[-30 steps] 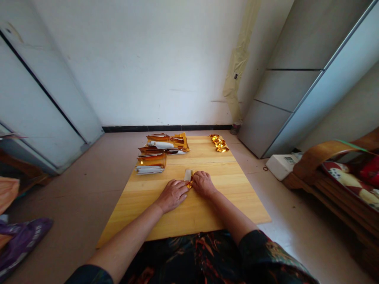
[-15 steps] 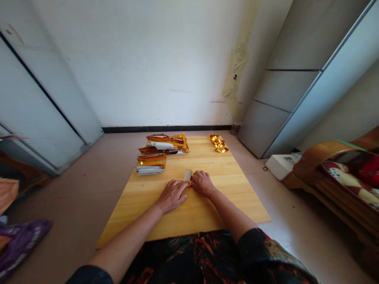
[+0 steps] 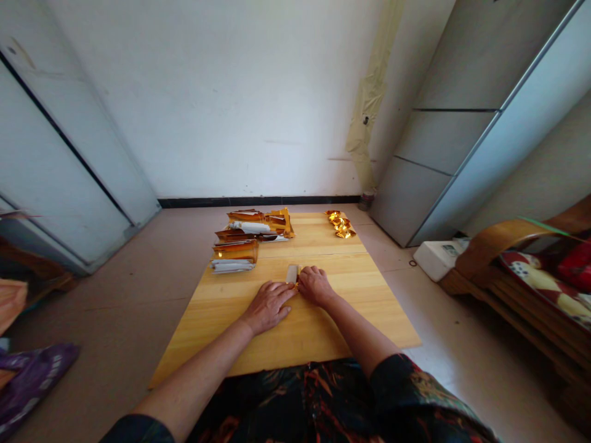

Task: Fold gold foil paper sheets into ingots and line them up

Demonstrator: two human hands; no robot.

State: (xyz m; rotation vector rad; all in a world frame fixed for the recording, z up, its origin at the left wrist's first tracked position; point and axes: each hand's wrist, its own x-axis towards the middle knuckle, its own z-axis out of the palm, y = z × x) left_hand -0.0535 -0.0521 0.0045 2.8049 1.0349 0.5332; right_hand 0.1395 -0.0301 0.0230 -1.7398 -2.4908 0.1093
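Observation:
A small piece of gold foil paper (image 3: 292, 274), its pale side showing, lies near the middle of the wooden board (image 3: 231, 344). My left hand (image 3: 271, 304) rests flat on the board, fingers stretched out, fingertips on the near edge of the paper. My right hand (image 3: 316, 285) is at the paper's right side, its fingers curled and closed on that edge. Gold glints at the edge between the two hands. The fingers of my right hand hide part of the paper.
Stacks of gold and white foil sheets (image 3: 234, 251) lie at the board's far left. Several folded gold foil pieces (image 3: 340, 224) sit at the far right corner. A white box (image 3: 436, 258) and a wooden bench (image 3: 480, 271) stand on the right, beside a grey refrigerator (image 3: 425, 141).
The fingertips of my left hand have slid slightly right and forward along the paper's near edge, toward my right hand. Less gold foil shows below the paper. My right hand stays nearly still.

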